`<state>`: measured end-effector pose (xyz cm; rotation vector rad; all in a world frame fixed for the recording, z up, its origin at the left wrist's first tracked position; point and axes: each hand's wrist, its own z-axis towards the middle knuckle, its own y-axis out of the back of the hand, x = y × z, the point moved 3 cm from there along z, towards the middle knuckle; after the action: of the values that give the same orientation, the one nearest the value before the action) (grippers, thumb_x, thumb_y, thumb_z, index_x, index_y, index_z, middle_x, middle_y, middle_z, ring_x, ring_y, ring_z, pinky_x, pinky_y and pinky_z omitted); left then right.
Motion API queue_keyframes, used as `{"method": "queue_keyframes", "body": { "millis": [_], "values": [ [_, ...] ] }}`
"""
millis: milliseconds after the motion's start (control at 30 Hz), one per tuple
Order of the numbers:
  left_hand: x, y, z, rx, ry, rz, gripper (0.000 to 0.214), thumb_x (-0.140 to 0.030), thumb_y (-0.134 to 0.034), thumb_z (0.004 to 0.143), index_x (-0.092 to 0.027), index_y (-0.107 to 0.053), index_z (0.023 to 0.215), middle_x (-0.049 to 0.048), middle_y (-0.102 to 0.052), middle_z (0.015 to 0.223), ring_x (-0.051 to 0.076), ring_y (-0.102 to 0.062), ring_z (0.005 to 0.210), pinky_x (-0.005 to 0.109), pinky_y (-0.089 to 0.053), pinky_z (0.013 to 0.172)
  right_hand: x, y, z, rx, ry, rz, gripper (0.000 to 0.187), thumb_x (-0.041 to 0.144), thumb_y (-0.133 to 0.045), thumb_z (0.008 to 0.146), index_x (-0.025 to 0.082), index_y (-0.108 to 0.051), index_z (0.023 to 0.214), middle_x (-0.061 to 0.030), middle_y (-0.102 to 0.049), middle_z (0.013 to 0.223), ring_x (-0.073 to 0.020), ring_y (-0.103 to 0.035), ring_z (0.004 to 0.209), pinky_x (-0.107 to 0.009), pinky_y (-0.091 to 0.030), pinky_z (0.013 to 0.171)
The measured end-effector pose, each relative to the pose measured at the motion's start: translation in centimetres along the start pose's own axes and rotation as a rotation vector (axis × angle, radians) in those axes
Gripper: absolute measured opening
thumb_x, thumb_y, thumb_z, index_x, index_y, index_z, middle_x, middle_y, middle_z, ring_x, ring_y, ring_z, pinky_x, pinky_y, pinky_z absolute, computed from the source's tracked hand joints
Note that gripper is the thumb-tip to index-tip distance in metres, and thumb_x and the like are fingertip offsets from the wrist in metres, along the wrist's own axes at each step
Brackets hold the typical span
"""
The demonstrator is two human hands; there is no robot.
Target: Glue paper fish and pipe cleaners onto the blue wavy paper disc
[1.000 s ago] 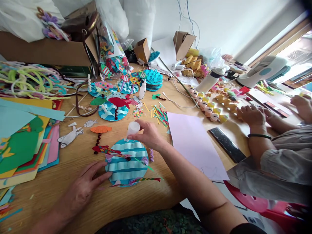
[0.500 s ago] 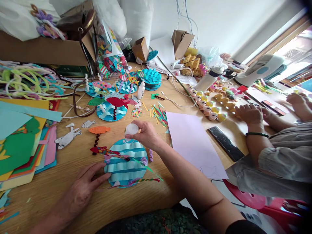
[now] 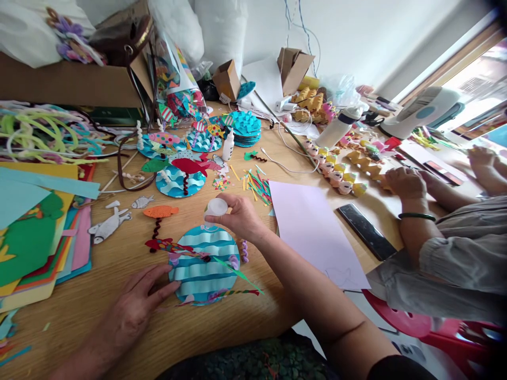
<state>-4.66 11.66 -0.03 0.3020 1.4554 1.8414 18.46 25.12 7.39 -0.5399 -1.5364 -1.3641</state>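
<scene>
A round blue paper disc point(image 3: 206, 270) with wavy paler strips lies in front of me. My left hand point(image 3: 134, 301) rests at its left edge, fingers stretched out and holding nothing. Above the disc's far edge, my right hand point(image 3: 241, 215) grips a small white glue bottle point(image 3: 216, 208), its round base facing up and its nozzle hidden. A patterned red paper fish point(image 3: 168, 245) lies across the disc's left side. Green paper strips point(image 3: 237, 270) and a purple curl point(image 3: 233, 260) sit on its right. An orange paper fish point(image 3: 161, 211) with a brown twisted stem lies just beyond.
Coloured paper point(image 3: 43, 227) is stacked at left, below piled pipe cleaners point(image 3: 51, 129). A second glue bottle point(image 3: 228, 145) stands behind, near finished discs point(image 3: 181, 182). To the right lie a lilac sheet point(image 3: 312, 232), a phone point(image 3: 366, 231) and another person's hands point(image 3: 406, 182).
My right hand has shifted very slightly to the right with the glue bottle. My left hand and the disc stay where they were.
</scene>
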Motion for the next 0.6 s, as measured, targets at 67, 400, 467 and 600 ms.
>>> {"method": "queue_keyframes", "body": {
  "millis": [67, 400, 467, 600],
  "values": [
    [0.1, -0.2, -0.2, -0.011, 0.019, -0.007, 0.031, -0.033, -0.04, 0.088, -0.038, -0.056, 0.115, 0.0, -0.058, 0.12, 0.019, -0.056, 0.105, 0.032, -0.052, 0.084, 0.0, -0.4, 0.0, 0.012, 0.015, 0.017, 0.019, 0.033, -0.069, 0.068, 0.017, -0.058, 0.072, 0.0026, -0.06, 0.071, -0.0107, -0.055, 0.067, -0.02, -0.038, 0.061],
    [0.1, 0.0, 0.0, -0.05, 0.038, -0.047, 0.034, -0.028, -0.039, 0.086, -0.038, -0.058, 0.112, 0.0001, -0.06, 0.117, 0.018, -0.058, 0.102, 0.03, -0.051, 0.083, 0.8, 0.4, -0.1, 0.038, -0.017, -0.038, 0.019, 0.029, -0.071, 0.066, 0.016, -0.059, 0.073, 0.0017, -0.06, 0.071, -0.0105, -0.053, 0.066, -0.021, -0.037, 0.061],
    [0.0, 0.0, 0.0, -0.05, 0.037, -0.043, 0.034, -0.028, -0.04, 0.086, -0.038, -0.059, 0.112, 0.0004, -0.061, 0.116, 0.019, -0.059, 0.102, 0.031, -0.051, 0.083, 0.8, 0.1, 0.0, 0.045, -0.021, -0.045, 0.02, 0.031, -0.071, 0.066, 0.017, -0.059, 0.073, 0.0023, -0.06, 0.07, -0.0102, -0.053, 0.065, -0.021, -0.037, 0.061],
    [-0.1, 0.3, 0.3, -0.038, 0.015, -0.015, 0.034, -0.028, -0.04, 0.086, -0.038, -0.059, 0.112, 0.0007, -0.062, 0.115, 0.018, -0.06, 0.1, 0.03, -0.053, 0.081, 0.6, -0.4, 0.0, 0.062, 0.005, -0.07, 0.023, 0.035, -0.07, 0.066, 0.017, -0.059, 0.074, 0.0032, -0.058, 0.069, -0.0101, -0.052, 0.065, -0.021, -0.036, 0.06]
  ]
}}
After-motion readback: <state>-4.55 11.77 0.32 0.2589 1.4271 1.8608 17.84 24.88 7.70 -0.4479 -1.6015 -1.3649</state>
